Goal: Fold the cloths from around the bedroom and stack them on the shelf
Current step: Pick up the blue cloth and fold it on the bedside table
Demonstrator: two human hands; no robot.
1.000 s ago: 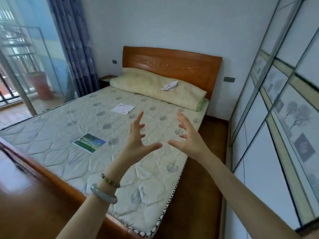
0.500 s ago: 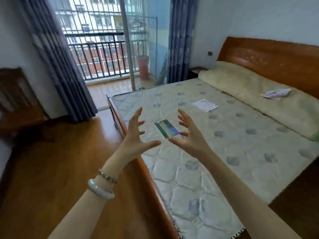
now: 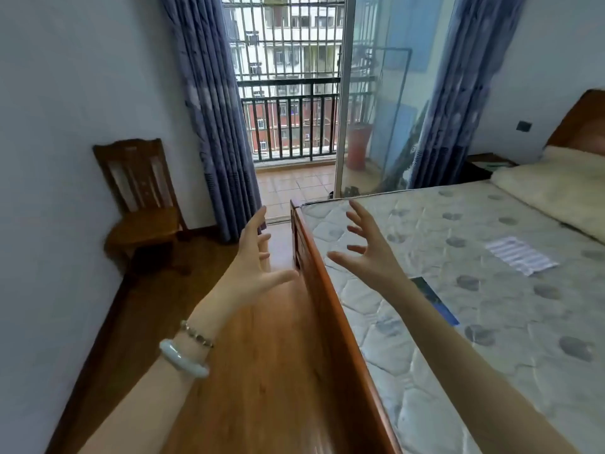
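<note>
Bed mattress (image 3: 491,322) is taking up the right half, quilted cream fabric w/ grey blotch print, long axis running from near-right toward the headboard (image 3: 586,119) at far right; wood side rail (image 3: 330,309), glossy reddish-brown, is running diagonally along its left edge. Wood plank floor (image 3: 262,371) is lying left of the rail, shiny. Blue-grey patterned curtains (image 3: 216,109) are hanging either side of a glass sliding door (image 3: 370,93) that is opening onto a balcony w/ dark metal railing (image 3: 288,122). Wooden chair (image 3: 144,204), slatted back, is standing against the left wall, a bit motion-blurred. Long cream pillow (image 3: 556,188), fuzzy texture, is lying across the head end. Task cloths: striped white/grey cloth (image 3: 520,255), flat rectangle, is lying on the mattress mid-right, long axis approx. along the bed's length, pointing toward the pillow; a blue-green flat cloth (image 3: 435,299) is lying nearer, mostly hidden behind the right forearm, orientation hard to tell. Left hand (image 3: 252,270) is hovering over the floor beside the rail, right hand (image 3: 366,253) over the mattress corner; both are spread wide, fingers splayed and slightly curled, palms facing each other, holding nothing, touching nothing. Left wrist is wearing a pale smooth bangle (image 3: 183,358) and a thin beaded bracelet (image 3: 196,334).
</note>
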